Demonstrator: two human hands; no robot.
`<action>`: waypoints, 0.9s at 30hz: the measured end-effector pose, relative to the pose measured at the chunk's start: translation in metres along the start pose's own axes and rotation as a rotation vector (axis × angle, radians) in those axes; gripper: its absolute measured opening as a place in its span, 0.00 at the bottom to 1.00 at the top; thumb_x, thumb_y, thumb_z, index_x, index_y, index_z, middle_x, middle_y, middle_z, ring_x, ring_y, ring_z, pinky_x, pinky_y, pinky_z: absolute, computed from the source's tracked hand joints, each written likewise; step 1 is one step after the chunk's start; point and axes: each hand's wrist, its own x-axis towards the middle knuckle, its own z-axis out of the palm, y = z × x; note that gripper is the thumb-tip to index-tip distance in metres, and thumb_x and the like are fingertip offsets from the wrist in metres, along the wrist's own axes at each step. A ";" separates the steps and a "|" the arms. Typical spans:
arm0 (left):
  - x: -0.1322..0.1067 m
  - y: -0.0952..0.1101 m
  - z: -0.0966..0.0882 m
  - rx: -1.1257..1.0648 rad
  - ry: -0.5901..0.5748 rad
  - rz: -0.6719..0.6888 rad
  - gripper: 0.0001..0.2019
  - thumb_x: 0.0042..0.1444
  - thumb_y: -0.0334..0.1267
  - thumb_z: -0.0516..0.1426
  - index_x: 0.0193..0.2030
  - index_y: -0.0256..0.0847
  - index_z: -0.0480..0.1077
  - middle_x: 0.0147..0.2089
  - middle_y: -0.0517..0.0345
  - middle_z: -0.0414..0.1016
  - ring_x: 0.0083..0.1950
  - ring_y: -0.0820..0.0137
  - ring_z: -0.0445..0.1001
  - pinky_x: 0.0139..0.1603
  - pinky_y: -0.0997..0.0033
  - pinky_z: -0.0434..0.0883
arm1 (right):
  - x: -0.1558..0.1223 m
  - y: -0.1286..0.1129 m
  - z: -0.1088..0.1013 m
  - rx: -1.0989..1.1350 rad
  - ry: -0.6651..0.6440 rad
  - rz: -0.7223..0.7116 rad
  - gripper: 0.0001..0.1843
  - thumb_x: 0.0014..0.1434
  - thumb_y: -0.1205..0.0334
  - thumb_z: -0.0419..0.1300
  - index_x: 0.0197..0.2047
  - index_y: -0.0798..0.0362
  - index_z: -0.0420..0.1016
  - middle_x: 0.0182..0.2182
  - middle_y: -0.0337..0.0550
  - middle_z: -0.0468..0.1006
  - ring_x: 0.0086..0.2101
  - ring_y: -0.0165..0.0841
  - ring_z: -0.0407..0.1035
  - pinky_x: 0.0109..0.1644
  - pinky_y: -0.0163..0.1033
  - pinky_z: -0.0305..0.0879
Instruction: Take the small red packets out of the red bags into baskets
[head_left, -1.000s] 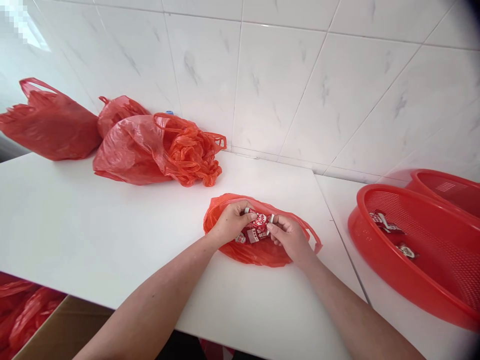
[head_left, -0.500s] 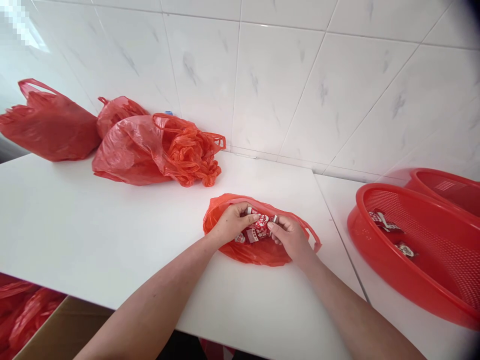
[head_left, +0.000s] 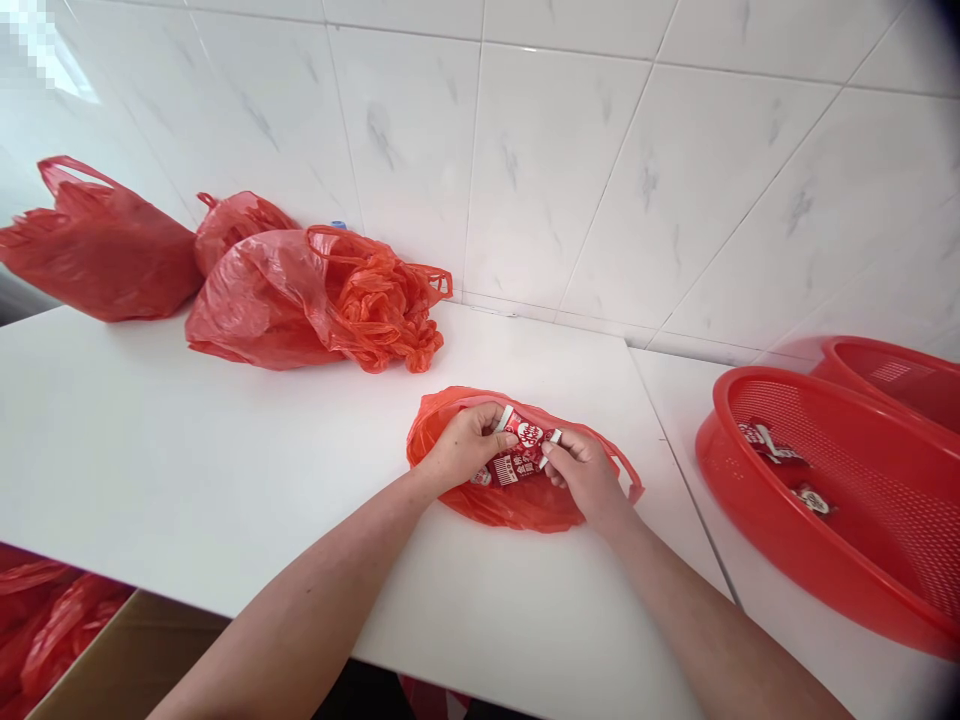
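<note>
A red plastic bag lies flat on the white table, just in front of me. Over it, both my hands pinch a small red-and-white snack packet by its ends. My left hand grips the packet's left end with curled fingers. Closed on its right end is my right hand. A second red packet shows under the held one, lying on the bag.
Several stuffed red plastic bags sit at the back left by the tiled wall. A red mesh basket with a few packets stands at the right, another basket behind it. A cardboard box with red bags is below the table's front edge.
The packet between my hands has shifted slightly right and tilted. My hands stay on its ends, over the bag.
</note>
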 end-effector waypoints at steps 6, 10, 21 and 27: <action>0.000 0.004 -0.003 0.053 0.018 0.062 0.05 0.52 0.36 0.56 0.31 0.37 0.66 0.31 0.60 0.70 0.32 0.73 0.69 0.31 0.75 0.67 | 0.001 -0.002 0.001 0.010 -0.016 -0.019 0.12 0.57 0.52 0.54 0.30 0.51 0.67 0.23 0.35 0.68 0.25 0.28 0.64 0.28 0.33 0.60; -0.001 0.003 -0.003 0.053 0.006 0.032 0.07 0.52 0.39 0.57 0.32 0.37 0.66 0.30 0.59 0.70 0.30 0.73 0.70 0.28 0.74 0.68 | 0.001 -0.002 0.000 -0.018 0.019 -0.031 0.13 0.56 0.50 0.55 0.29 0.51 0.68 0.22 0.35 0.68 0.25 0.29 0.63 0.28 0.33 0.59; -0.001 0.000 -0.003 0.054 -0.062 -0.001 0.14 0.52 0.47 0.59 0.35 0.37 0.68 0.33 0.57 0.73 0.32 0.71 0.72 0.29 0.73 0.68 | 0.001 -0.001 -0.001 -0.073 0.074 -0.009 0.11 0.56 0.54 0.55 0.27 0.51 0.68 0.22 0.35 0.69 0.25 0.29 0.63 0.28 0.33 0.57; 0.000 0.001 -0.003 0.104 0.000 0.007 0.10 0.53 0.43 0.57 0.30 0.37 0.65 0.29 0.61 0.69 0.29 0.73 0.69 0.27 0.75 0.66 | 0.002 -0.001 0.000 -0.016 0.016 -0.003 0.12 0.56 0.51 0.55 0.31 0.51 0.69 0.23 0.35 0.69 0.25 0.29 0.64 0.28 0.34 0.59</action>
